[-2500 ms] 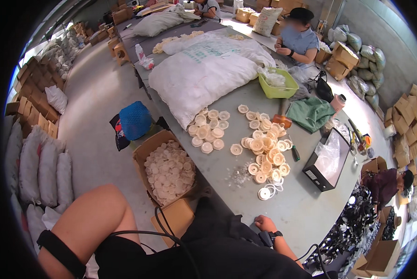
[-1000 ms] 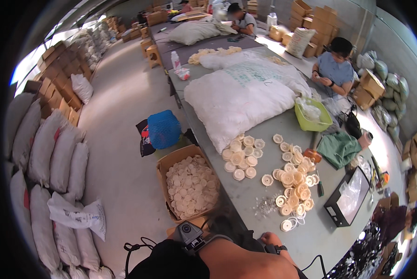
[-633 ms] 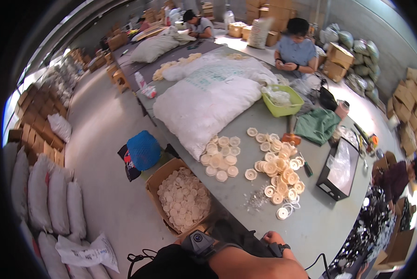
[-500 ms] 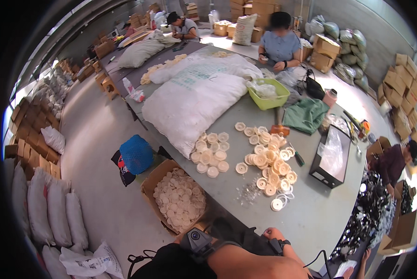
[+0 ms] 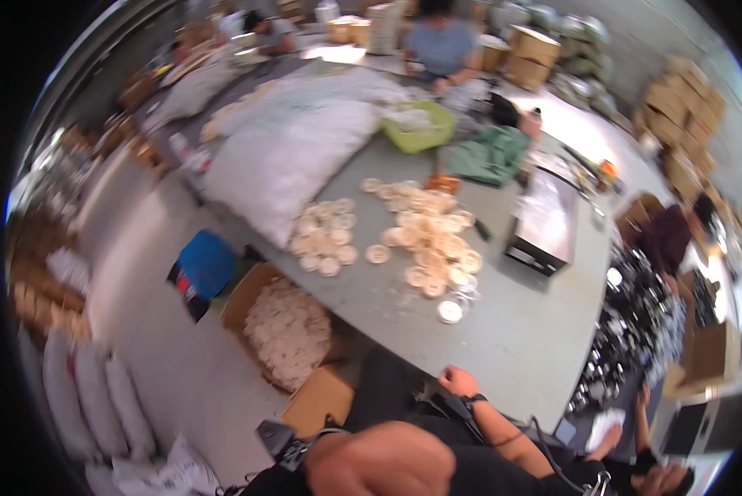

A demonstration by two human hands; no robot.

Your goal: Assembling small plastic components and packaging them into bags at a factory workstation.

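My right hand, a dark band round its wrist, rests at the table's front edge with curled fingers; nothing shows in it. My left forearm is bent across the lower edge, with a dark device at its wrist; the left hand itself does not show. Nearest ahead lies a heap of cream plastic discs on the grey-green table. A smaller group of paler discs lies left of it. Below the table's left edge stands a carton full of similar discs. Motion blurs the picture.
A large white sack, a lime basket, a green cloth and a black box with clear film are on the table. A person sits at the far side. Shiny dark pieces cover a surface at right.
My view has shifted, so the table and its contents sit higher and further left. My left arm has drawn down and left, exposing a cardboard flap beside the carton. My right hand stays near the table edge.
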